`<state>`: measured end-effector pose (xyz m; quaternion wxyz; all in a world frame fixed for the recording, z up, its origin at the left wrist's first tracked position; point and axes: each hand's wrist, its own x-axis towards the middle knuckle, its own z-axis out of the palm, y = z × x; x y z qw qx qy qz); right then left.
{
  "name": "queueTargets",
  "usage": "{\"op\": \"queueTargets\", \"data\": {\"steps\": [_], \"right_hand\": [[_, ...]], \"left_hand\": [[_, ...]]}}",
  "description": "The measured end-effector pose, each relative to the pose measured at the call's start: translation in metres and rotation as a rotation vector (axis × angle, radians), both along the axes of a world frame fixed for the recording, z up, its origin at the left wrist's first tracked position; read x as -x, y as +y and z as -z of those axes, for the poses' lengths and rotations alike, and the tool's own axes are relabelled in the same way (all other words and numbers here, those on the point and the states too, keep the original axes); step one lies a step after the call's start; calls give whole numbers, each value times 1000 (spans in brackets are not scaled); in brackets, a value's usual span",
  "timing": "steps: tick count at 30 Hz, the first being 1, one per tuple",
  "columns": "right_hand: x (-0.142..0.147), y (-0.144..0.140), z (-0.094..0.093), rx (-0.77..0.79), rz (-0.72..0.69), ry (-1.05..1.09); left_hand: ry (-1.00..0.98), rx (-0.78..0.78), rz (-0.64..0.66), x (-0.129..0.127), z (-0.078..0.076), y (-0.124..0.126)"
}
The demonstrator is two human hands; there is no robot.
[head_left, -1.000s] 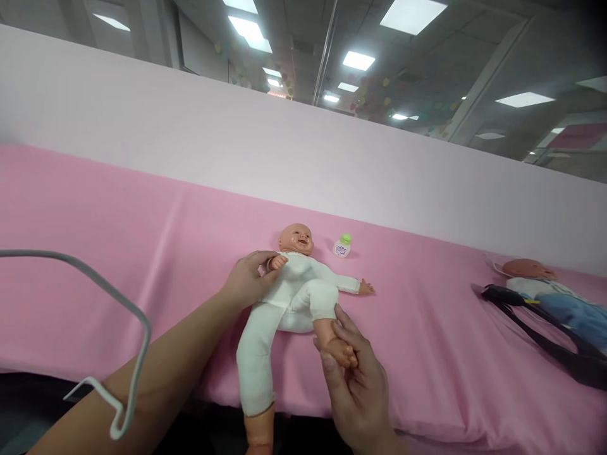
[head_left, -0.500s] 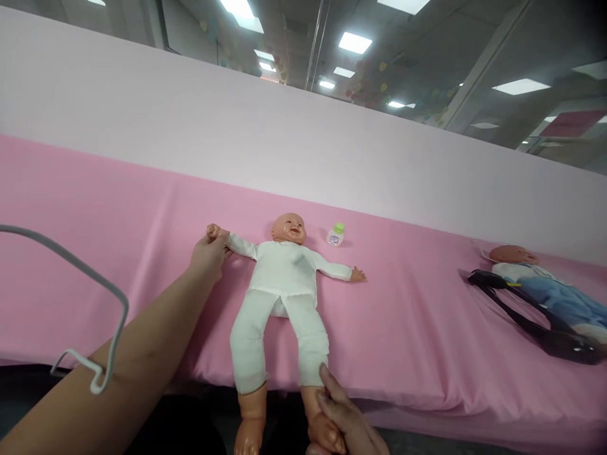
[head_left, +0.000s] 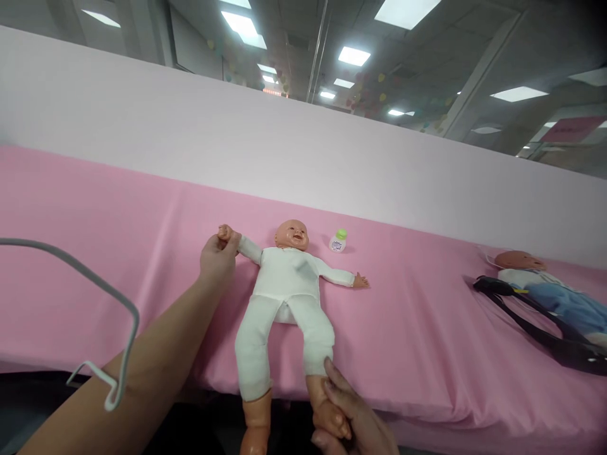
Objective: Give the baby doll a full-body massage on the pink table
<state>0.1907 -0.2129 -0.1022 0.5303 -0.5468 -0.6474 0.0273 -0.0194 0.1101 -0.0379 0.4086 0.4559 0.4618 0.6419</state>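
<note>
Pink-covered worktop (head_left: 427,328) before a pale partition (head_left: 284,145). From left: a grey wire hook (head_left: 111,328) crossing the forearm; the left hand (head_left: 217,258), closed on the wrist of the doll (head_left: 284,297), which lies face-up at centre; the right hand (head_left: 348,423), gripping its foot at the near edge; a green-capped bottle (head_left: 338,241); a second doll (head_left: 545,291) with black straps (head_left: 531,322).

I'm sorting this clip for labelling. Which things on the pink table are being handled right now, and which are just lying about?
In hand:
- doll in white, lying face up
- left hand, gripping the doll's hand
- right hand, gripping the doll's foot

Lying about:
- small bottle with a green cap, beside the doll's head
- second doll in blue, far right
- black strap across it
</note>
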Motion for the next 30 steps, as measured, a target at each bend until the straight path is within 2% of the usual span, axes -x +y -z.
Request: {"op": "queueTargets", "data": {"steps": [3,8,13,18,23,27,30], "right_hand": [[-6,19,-14,-45,-4,13],[-13,56,-40,9,-64,-1],[-7,96,-50,56,-13,25],[-2,123,-53,101,-11,42],[0,112,-55,94,-19,74],[-3,77,-50,104,-49,71],[-3,48,-37,93,-58,53]], "left_hand": [[204,-128,95,-12,-8,-23],[570,-306,282,-27,-13,-49],[845,-483,402,-29,-8,-48],[905,-512,404,-27,-8,-45],[886,-453,377,-27,-12,-48],[795,-358,303,-25,-11,-45],[607,-239,237,-22,-9,-39]]}}
